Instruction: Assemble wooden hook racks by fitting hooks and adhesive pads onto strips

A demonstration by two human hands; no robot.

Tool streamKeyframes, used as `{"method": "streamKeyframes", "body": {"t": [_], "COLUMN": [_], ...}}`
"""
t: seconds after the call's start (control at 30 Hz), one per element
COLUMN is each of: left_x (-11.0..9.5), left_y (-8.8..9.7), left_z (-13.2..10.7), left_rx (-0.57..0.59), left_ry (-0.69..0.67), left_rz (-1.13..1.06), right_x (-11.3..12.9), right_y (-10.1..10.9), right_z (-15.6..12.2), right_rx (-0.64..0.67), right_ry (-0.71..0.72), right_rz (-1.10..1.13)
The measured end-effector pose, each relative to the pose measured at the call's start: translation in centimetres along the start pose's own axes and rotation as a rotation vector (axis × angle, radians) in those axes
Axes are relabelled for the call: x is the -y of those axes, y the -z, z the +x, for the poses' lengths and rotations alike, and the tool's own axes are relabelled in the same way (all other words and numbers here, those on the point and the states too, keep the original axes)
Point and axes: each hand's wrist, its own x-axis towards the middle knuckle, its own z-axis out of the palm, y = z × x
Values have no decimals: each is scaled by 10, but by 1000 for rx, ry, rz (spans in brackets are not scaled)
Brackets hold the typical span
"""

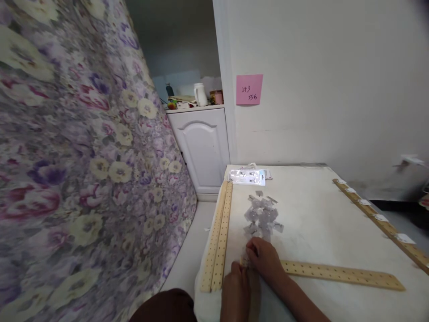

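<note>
A pale wooden strip with rows of holes [342, 272] lies across the front of the table, its left end between my hands. My left hand [236, 284] is closed, with its fingertips at that end of the strip. Beside it my right hand [264, 257] is bent in a pinch over the same end, at a small translucent piece [245, 258] that the fingers partly cover. Just beyond my hands is a loose pile of small translucent grey squares [263, 214], some with small metal parts on them.
Two more perforated wooden strips [221, 241] lie along the table's left edge. Another strip [378, 214] along the right carries several white pieces [381, 218]. A clear package [247, 177] lies at the back of the white-covered table [301, 201]. A floral curtain [83, 156] hangs left.
</note>
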Motion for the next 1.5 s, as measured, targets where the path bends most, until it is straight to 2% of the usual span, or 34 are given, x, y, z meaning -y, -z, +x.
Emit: {"method": "streamKeyframes", "body": {"t": [0.4, 0.87, 1.5], "left_x": [3, -2, -1], "left_y": [-2, 0, -2], "left_z": [3, 2, 3], "left_rx": [31, 65, 45], "left_ry": [20, 41, 30], "left_rz": [44, 79, 110], "right_x": [-2, -2, -2], "right_y": [0, 4, 8], "right_z": [1, 0, 1], "right_rx": [16, 37, 79], "right_ry": [15, -3, -10], "right_rz": [-2, 46, 90]}}
